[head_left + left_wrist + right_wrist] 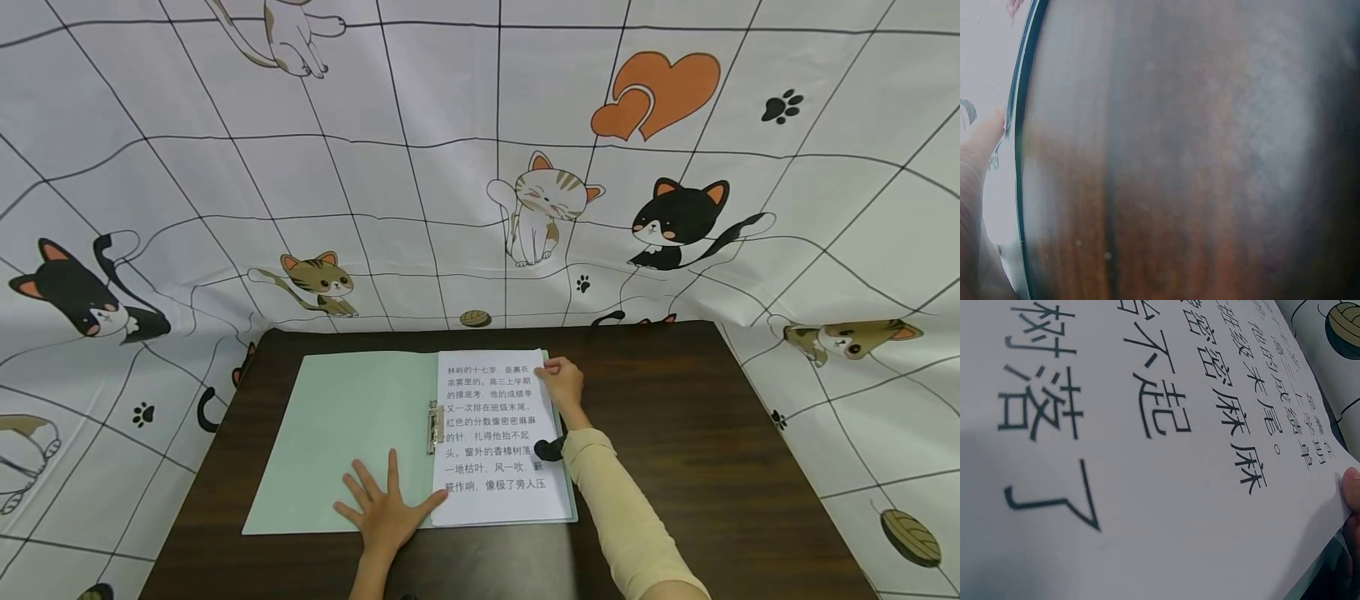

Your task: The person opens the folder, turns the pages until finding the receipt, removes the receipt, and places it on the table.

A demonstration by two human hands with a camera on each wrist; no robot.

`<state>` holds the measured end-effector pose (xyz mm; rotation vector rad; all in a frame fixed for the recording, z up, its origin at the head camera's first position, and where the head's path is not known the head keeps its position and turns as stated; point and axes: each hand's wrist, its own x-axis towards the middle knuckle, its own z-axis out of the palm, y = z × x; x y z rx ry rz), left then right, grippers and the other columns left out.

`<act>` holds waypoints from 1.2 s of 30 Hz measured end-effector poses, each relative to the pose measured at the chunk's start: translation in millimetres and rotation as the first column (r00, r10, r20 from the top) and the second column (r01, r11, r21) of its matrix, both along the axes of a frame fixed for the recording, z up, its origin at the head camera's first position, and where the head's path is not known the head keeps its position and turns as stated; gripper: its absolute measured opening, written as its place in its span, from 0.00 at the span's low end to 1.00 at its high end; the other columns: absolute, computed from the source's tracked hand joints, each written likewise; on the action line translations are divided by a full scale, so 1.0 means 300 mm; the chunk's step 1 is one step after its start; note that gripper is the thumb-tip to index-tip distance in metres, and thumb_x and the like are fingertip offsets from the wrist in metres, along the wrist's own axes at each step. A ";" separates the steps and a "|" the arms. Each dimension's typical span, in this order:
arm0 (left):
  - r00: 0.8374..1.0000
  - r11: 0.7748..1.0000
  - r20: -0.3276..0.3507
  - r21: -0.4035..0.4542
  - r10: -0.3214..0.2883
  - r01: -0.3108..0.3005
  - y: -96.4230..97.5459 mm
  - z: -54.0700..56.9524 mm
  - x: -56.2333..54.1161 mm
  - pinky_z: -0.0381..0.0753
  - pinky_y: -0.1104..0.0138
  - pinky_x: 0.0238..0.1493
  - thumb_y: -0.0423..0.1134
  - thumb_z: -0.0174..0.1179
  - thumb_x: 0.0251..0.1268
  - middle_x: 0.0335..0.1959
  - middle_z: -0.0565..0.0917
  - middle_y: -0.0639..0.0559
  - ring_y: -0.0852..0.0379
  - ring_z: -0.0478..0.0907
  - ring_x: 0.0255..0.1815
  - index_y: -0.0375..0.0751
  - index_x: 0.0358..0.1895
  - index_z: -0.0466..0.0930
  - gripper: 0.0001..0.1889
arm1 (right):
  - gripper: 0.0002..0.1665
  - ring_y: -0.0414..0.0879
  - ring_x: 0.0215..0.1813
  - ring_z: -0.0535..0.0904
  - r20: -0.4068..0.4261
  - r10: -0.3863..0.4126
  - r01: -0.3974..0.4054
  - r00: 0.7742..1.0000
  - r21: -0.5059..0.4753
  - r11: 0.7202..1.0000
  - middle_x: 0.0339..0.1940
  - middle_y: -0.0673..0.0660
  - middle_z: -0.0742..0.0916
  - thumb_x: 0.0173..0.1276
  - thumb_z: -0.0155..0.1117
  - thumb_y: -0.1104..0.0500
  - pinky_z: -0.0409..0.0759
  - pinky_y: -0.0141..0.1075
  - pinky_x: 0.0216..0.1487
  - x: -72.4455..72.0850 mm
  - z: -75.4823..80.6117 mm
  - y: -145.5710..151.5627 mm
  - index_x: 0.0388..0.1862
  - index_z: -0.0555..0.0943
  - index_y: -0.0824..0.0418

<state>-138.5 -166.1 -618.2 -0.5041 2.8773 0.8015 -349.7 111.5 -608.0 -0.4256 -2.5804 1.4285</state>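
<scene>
- A green folder (345,417) lies open on the table (690,425); the printed paper (491,437) covers most of its three o'clock half, the clip (432,427) at the paper's nine o'clock edge.
- The right hand (564,385) pinches the paper's edge near two o'clock.
- The left hand (386,515) has its fingers spread apart at the folder's six o'clock, thumb at the paper's seven o'clock corner.
- The step seems to be lifting the paper's edge; next probably calls for a light pinch and a steadied folder.
</scene>
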 end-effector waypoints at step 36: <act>1.000 1.000 0.001 -0.017 -0.001 0.001 -0.001 -0.007 -0.001 0.17 0.24 0.60 0.79 0.62 0.37 0.75 0.23 0.26 0.22 0.18 0.74 0.49 0.80 0.39 0.68 | 0.16 0.53 0.43 0.86 0.008 -0.044 0.044 0.999 0.026 0.999 0.40 0.58 0.91 0.61 0.70 0.54 0.75 0.41 0.37 0.024 -0.005 0.011 0.48 0.88 0.55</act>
